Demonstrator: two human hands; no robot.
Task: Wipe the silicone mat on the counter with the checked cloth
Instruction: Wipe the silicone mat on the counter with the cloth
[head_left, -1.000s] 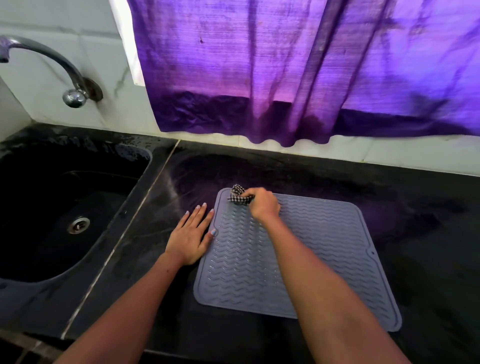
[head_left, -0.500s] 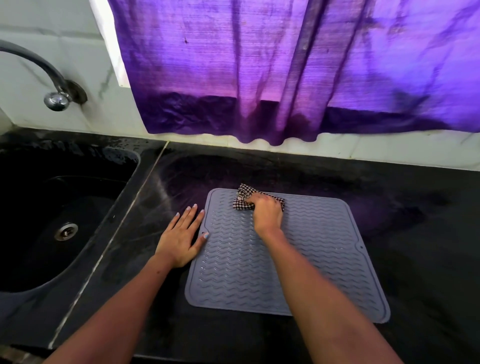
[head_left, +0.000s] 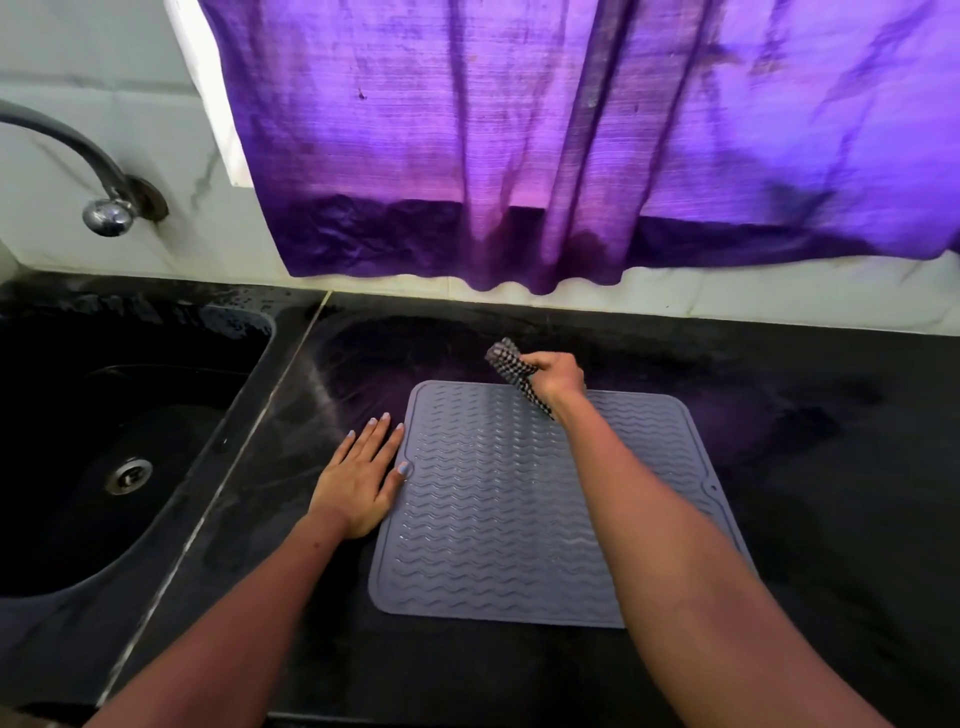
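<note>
The grey silicone mat (head_left: 498, 499) lies flat on the black bench (head_left: 831, 519). At the mat's far edge the right hand (head_left: 556, 375) has its fingers curled round the bunched checked cloth (head_left: 511, 370). At the mat's left edge the left hand (head_left: 358, 478) rests flat, fingers straight, thumb on the rim. Further left of the mat is the sink (head_left: 104, 441); beyond the mat hangs a purple curtain (head_left: 571, 130).

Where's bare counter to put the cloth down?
Bare counter lies right of the mat, out to the frame edge, and a strip runs between mat and wall. Left is tighter: the left hand lies flat between mat and sink. The right hand grips the cloth.
</note>
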